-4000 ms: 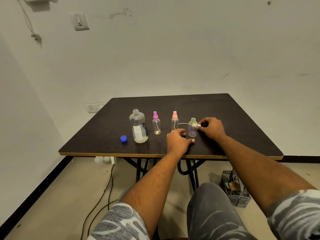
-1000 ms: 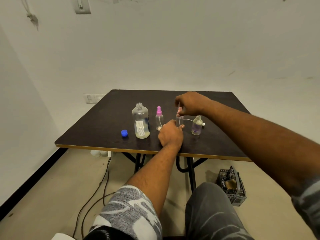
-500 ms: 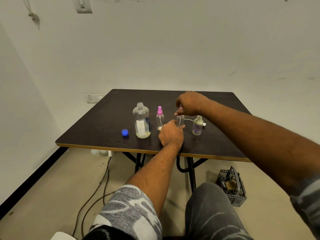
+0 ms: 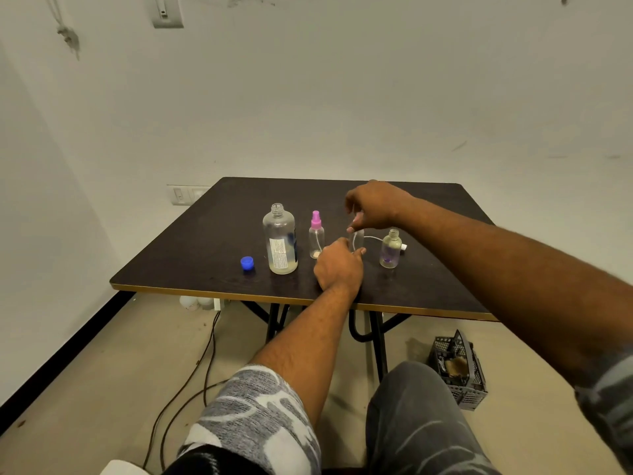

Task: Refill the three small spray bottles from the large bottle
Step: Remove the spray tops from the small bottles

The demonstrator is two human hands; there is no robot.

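On the dark table (image 4: 212, 241) stands the large clear bottle (image 4: 280, 240), uncapped, with a little liquid at its bottom. Its blue cap (image 4: 247, 263) lies to its left. A small bottle with a purple spray top (image 4: 316, 234) stands right of it. My left hand (image 4: 337, 264) grips the base of the middle small bottle (image 4: 357, 238). My right hand (image 4: 371, 206) is curled over that bottle's top, which it hides. The third small bottle (image 4: 390, 249) stands open at the right, with its white sprayer and tube (image 4: 373, 238) lying behind it.
A grey plastic basket (image 4: 457, 370) sits on the floor under the table's right side. Cables (image 4: 202, 358) run across the floor at the left. White walls close in behind and to the left of the table.
Four seconds ago my hands were at the rightmost bottle and its sprayer. They have moved to the middle bottle; its pink top is now hidden under my right hand.
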